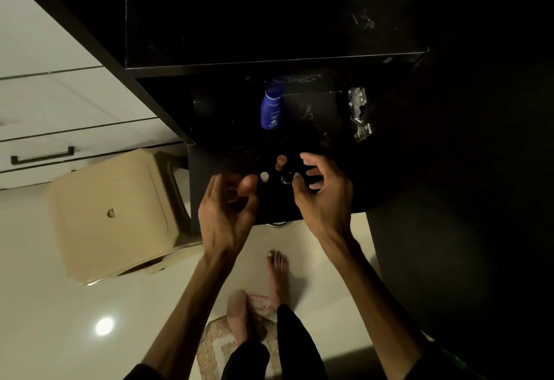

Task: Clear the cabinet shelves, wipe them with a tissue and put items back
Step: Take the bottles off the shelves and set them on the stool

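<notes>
A dark cabinet shelf (314, 136) lies in front of me, dusty and dim. A blue lotion bottle (271, 106) stands on it toward the back. Near the front edge stand three small items: a white-capped one (264, 176), a reddish-capped one (281, 160) and a dark-capped bottle (287, 177). My left hand (229, 208) hovers at the shelf's front, fingers curled around a small dark object that is hard to make out. My right hand (322, 187) reaches over the shelf with its fingers curved around the dark-capped bottle; whether they touch it is unclear.
A beige plastic stool (111, 214) stands on the pale floor to the left. White drawers with a dark handle (42, 156) are at far left. An upper dark shelf (269, 61) juts above. A metal hinge (359, 112) sits at right. My bare feet are below, on a patterned mat.
</notes>
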